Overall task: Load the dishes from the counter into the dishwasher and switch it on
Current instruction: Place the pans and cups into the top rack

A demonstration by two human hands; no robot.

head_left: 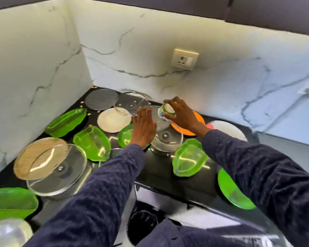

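Item in hand: small cup (165, 111), white with green and blue print, tilted, at the back of the desk (159, 168) just in front of the wall. Our right hand (181, 114) has its grip curled round the cup, fingers over the rim and thumb below; our left hand (144, 126) is flat with straight fingers, holding nothing, beside the cup and above a clear glass lid (168, 139). To do this step well, we judge it best to lift the cup straight up before drawing it back, since that lid and an orange plate (194, 125) lie close under it, and to keep the left hand off the lid. Still on the desk: green leaf-shaped dishes (92, 142), more glass lids (59, 170), round mats in grey (101, 98), off-white (112, 120) and woven tan (31, 155), and a white plate (230, 129) at right. Surface: black, glossy, crowded, with small crumbs near the corner. Room: white marble-veined walls meeting in a corner, a wall socket (185, 59), dark cabinets above. A dark opening below the desk edge may be the dishwasher; we cannot tell.
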